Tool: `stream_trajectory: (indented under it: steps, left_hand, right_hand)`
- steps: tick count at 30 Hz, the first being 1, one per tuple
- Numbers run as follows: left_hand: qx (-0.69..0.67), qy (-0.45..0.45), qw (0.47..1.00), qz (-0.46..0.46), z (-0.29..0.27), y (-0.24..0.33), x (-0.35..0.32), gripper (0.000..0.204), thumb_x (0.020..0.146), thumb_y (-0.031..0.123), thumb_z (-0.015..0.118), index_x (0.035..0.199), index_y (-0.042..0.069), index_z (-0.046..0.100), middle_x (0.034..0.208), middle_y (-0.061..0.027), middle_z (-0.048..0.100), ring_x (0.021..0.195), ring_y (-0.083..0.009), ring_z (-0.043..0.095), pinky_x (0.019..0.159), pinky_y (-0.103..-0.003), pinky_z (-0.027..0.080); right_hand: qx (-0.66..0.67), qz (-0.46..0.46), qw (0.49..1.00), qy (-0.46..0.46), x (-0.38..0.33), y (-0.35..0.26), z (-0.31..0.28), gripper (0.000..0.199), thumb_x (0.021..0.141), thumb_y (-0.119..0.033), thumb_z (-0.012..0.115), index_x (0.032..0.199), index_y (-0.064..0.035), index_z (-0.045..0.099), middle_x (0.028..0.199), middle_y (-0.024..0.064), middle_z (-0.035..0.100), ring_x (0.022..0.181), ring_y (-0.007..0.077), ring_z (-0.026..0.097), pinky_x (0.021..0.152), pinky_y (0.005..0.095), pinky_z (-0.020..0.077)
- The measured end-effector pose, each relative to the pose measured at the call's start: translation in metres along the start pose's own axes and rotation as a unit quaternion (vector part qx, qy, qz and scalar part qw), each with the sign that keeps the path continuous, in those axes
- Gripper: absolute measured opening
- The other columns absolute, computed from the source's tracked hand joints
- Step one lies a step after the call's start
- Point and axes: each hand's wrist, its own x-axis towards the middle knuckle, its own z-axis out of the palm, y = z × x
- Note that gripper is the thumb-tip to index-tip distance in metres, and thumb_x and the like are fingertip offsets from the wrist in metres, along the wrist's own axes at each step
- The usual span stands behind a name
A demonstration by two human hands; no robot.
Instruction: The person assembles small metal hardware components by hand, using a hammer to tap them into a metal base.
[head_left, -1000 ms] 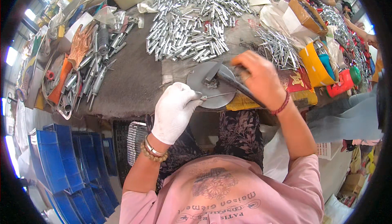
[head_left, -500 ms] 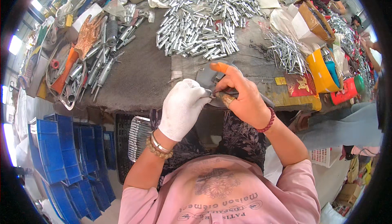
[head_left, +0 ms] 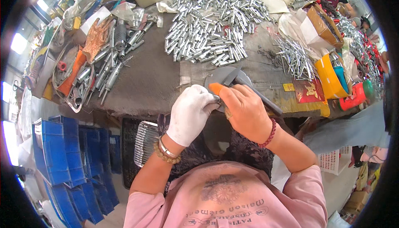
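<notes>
At the table's near edge my left hand, in a white glove, pinches a small dark piece between thumb and fingertips; its kind cannot be made out. Close against it is my right hand, bare except for an orange finger cover, its fingers curled together at the same spot. What the right fingers hold, if anything, is hidden. Just beyond both hands lies a round grey disc with a pointed grey metal blade on it. A dark bar runs from there past my right hand.
Many shiny metal tubes are heaped at the far middle. Thin metal rods lie to the right, near a yellow container. Metal tools and an orange glove sit at the left. Blue bins stand lower left.
My right hand has lowered and curled its fingers, bringing the orange-covered finger down towards the left hand. The left hand keeps its pinch. The whole view has shifted slightly.
</notes>
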Motion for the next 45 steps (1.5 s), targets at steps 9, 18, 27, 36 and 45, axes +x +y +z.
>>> stream_trajectory:
  steps: [9, 18, 27, 36, 45]
  left_hand:
    - [0.014, -0.025, 0.999, -0.021, -0.002, 0.001, 0.002, 0.02, 0.081, 0.005, 0.086, 0.099, 0.006, 0.077, 0.097, -0.0117, 0.069, 0.095, -0.0352, 0.068, 0.084, -0.045, 0.056]
    - [0.027, -0.048, 0.998, -0.013, -0.006, 0.002, 0.005, 0.022, 0.08, 0.0, 0.084, 0.1, 0.005, 0.077, 0.096, -0.0123, 0.069, 0.094, -0.035, 0.067, 0.086, -0.044, 0.056]
    - [0.03, -0.062, 0.997, -0.03, -0.004, 0.003, 0.007, 0.02, 0.079, 0.003, 0.085, 0.098, 0.004, 0.078, 0.094, -0.0125, 0.068, 0.095, -0.0353, 0.066, 0.087, -0.045, 0.055]
    - [0.037, -0.048, 0.998, 0.002, -0.003, -0.003, 0.005, 0.019, 0.082, 0.01, 0.087, 0.092, 0.005, 0.071, 0.094, -0.0131, 0.063, 0.094, -0.0368, 0.065, 0.083, -0.047, 0.055]
    - [0.021, -0.035, 0.999, -0.004, -0.002, -0.003, 0.003, 0.019, 0.08, 0.004, 0.085, 0.097, 0.004, 0.076, 0.094, -0.0113, 0.065, 0.093, -0.0335, 0.065, 0.084, -0.043, 0.054]
  right_hand:
    - [-0.011, 0.005, 1.0, -0.009, 0.006, 0.001, 0.0, 0.048, 0.088, 0.003, 0.066, 0.136, -0.0032, 0.062, 0.093, 0.0104, 0.07, 0.089, 0.0325, 0.067, 0.082, 0.0449, 0.0548]
    - [0.056, 0.034, 0.995, -0.073, 0.018, 0.005, -0.011, 0.062, 0.084, 0.01, 0.063, 0.143, -0.006, 0.061, 0.098, 0.0135, 0.073, 0.096, 0.0377, 0.07, 0.088, 0.0463, 0.056]
    - [0.058, 0.065, 0.994, -0.07, 0.01, 0.006, -0.006, 0.072, 0.081, 0.005, 0.073, 0.15, -0.0063, 0.056, 0.105, 0.0145, 0.074, 0.1, 0.0377, 0.069, 0.093, 0.0479, 0.0551]
    - [0.108, 0.09, 0.987, -0.076, 0.008, 0.014, -0.009, 0.083, 0.077, 0.001, 0.083, 0.155, -0.0103, 0.055, 0.101, 0.012, 0.073, 0.1, 0.0347, 0.07, 0.093, 0.0474, 0.056]
    - [0.19, 0.128, 0.971, -0.067, 0.002, 0.025, -0.031, 0.071, 0.078, 0.001, 0.081, 0.146, -0.0094, 0.064, 0.113, 0.013, 0.074, 0.109, 0.0335, 0.071, 0.098, 0.0439, 0.0568]
